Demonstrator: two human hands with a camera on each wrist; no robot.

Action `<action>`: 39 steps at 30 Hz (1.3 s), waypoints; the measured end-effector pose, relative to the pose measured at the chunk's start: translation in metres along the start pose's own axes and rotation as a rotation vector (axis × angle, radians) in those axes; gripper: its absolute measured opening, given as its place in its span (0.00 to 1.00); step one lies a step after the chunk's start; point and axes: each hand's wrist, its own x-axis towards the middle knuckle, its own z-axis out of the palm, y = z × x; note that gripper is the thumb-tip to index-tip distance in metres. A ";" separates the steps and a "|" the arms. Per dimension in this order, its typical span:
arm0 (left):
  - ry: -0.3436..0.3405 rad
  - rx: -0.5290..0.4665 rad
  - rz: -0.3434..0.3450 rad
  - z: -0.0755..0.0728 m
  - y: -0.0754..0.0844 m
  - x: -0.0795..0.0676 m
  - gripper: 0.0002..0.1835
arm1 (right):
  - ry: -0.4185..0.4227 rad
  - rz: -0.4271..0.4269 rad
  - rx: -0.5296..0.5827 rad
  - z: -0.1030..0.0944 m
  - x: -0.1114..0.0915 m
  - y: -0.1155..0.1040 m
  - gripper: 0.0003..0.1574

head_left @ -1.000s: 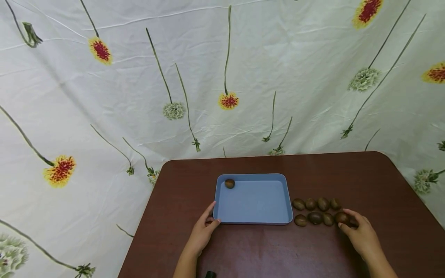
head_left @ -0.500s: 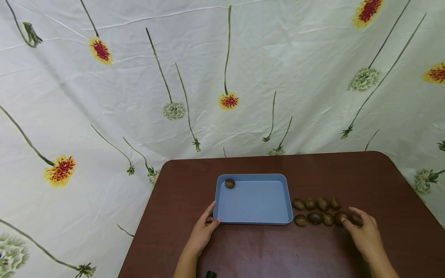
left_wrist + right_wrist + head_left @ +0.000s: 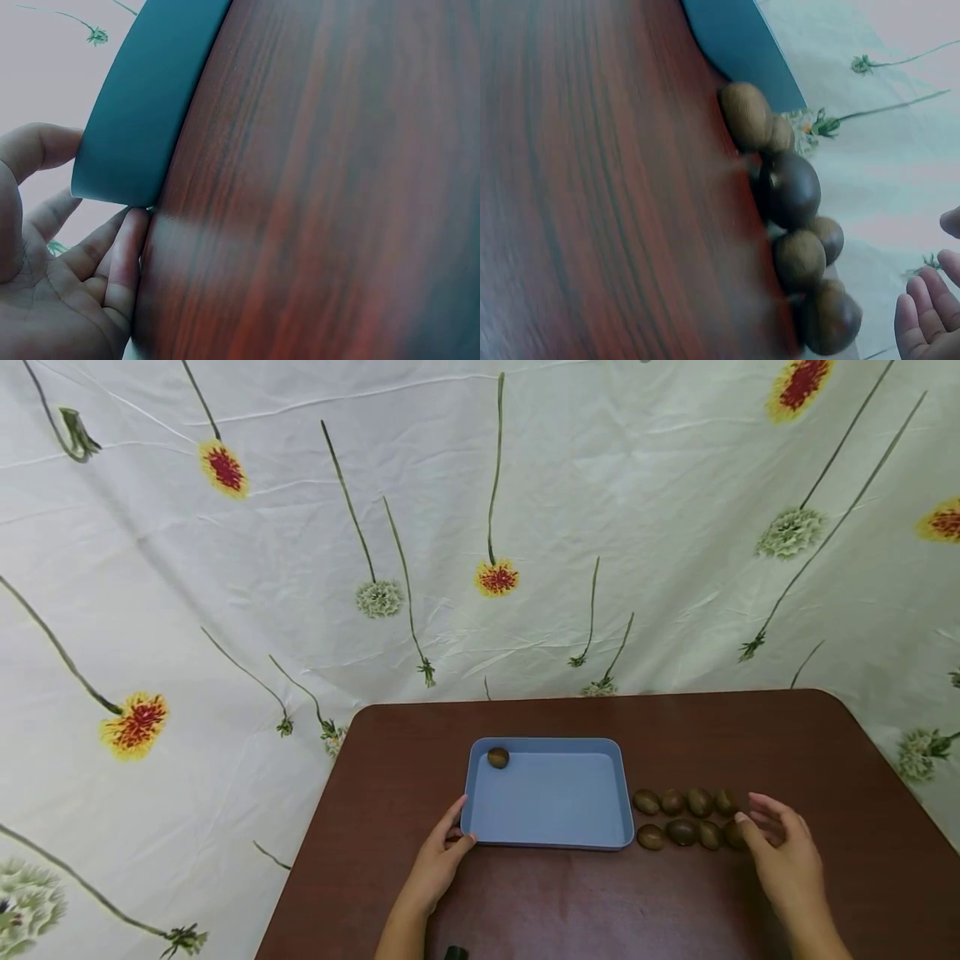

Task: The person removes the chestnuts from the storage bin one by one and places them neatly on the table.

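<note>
A blue tray (image 3: 547, 802) lies on the table, one brown egg-shaped nut (image 3: 498, 757) in its far left corner. My left hand (image 3: 437, 860) holds the tray's near left corner; the left wrist view shows thumb and fingers against the tray wall (image 3: 142, 112). Right of the tray, similar nuts form two rows, a back row (image 3: 700, 802) and a front row (image 3: 682, 832). My right hand (image 3: 787, 856) is beside the rightmost front nut (image 3: 733, 836), fingers loosely bent and holding nothing. In the right wrist view the hand (image 3: 934, 315) is apart from the nuts (image 3: 831, 322).
The dark red-brown wooden table (image 3: 585, 902) has rounded far corners. Behind it hangs a white cloth (image 3: 675, 527) printed with flowers. A small black object (image 3: 456, 952) shows at the bottom edge near the left forearm.
My right hand has let go of the rightmost front nut and drawn slightly away to the right. The left hand stays at the tray corner. The head view has shifted a little.
</note>
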 end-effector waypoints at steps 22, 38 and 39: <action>-0.006 -0.012 0.010 -0.001 -0.003 0.000 0.37 | -0.155 -0.282 0.132 0.063 -0.009 -0.034 0.24; -0.015 -0.019 0.010 0.000 -0.001 0.000 0.37 | -0.299 -0.339 0.140 0.109 -0.014 -0.062 0.23; -0.015 -0.018 0.008 0.000 -0.001 0.000 0.37 | -0.303 -0.353 0.140 0.112 -0.014 -0.063 0.23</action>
